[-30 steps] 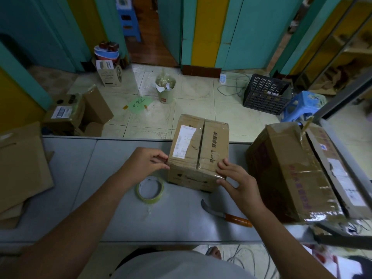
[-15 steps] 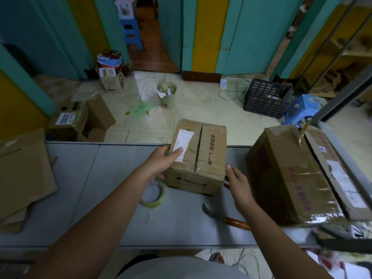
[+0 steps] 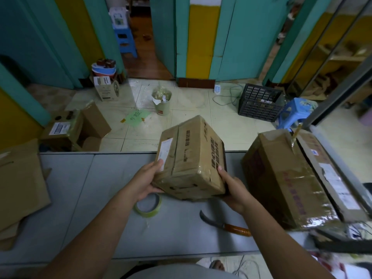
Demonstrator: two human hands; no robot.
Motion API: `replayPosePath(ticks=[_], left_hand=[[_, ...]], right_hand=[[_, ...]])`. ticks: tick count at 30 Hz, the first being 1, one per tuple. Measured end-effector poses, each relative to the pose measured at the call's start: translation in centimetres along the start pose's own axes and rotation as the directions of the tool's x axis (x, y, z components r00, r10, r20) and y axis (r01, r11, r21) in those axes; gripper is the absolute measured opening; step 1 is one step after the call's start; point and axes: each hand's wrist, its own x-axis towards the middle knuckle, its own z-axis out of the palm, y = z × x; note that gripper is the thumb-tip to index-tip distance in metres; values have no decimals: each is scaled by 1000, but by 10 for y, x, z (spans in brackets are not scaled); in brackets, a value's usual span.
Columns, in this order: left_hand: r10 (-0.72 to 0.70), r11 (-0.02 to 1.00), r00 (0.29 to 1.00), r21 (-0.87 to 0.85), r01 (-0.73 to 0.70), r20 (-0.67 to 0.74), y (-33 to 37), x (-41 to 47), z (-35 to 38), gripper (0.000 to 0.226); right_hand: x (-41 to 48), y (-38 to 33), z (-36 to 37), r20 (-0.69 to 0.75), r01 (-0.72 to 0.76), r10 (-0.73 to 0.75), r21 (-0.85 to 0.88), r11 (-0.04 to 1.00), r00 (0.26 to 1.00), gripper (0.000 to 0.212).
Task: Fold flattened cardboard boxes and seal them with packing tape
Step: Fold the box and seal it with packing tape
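The box (image 3: 191,164) is gripped on either side by the left hand (image 3: 144,183) and the right hand (image 3: 234,191), fingers curled under it, and is held tilted over the table (image 3: 80,198). A tape roll (image 3: 148,207) lies just below the left hand and a knife (image 3: 225,225) below the right. A large box (image 3: 281,178) stands further right.

We're in a small parcel packing room. Grey counter (image 3: 90,198) holds a labelled taped carton (image 3: 281,188), flattened cardboard (image 3: 20,182), tape roll (image 3: 149,210).

Brown box (image 3: 191,158) with black print; yellowish, perhaps green, tape roll (image 3: 148,206); orange-handled knife (image 3: 225,224).
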Motion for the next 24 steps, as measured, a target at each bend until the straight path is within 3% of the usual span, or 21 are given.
replayPosePath(ticks=[2, 5, 7, 11, 14, 18, 22, 24], left_hand=[[112, 991, 991, 81, -106, -73, 0, 2, 5, 27], [401, 864, 897, 403, -303, -185, 7, 2, 12, 32], [459, 825, 876, 435, -360, -147, 15, -3, 20, 38], [400, 867, 916, 319, -383, 15, 22, -18, 41, 65], [437, 859, 899, 308, -410, -24, 18, -18, 51, 53], [405, 905, 911, 182, -386, -82, 16, -15, 46, 38], [305, 950, 947, -34, -310, -103, 19, -13, 32, 32], [266, 954, 959, -115, -276, -95, 19, -13, 27, 32]], right_hand=[[1, -2, 4, -23, 49, -48, 4, 999, 999, 64], [-1, -5, 16, -84, 143, -146, -42, 989, 986, 67], [-2, -6, 24, -128, 210, -229, -143, 967, 965, 66], [-12, -10, 42, -166, 365, -405, -224, 903, 899, 43], [-21, -16, 49, -118, 475, -519, -273, 837, 847, 38], [-25, -24, 41, -91, 470, -536, -375, 799, 839, 47], [-13, -20, 13, -363, 389, -513, -363, 847, 778, 54], [-5, -13, -1, -446, 299, -472, -404, 864, 760, 73]])
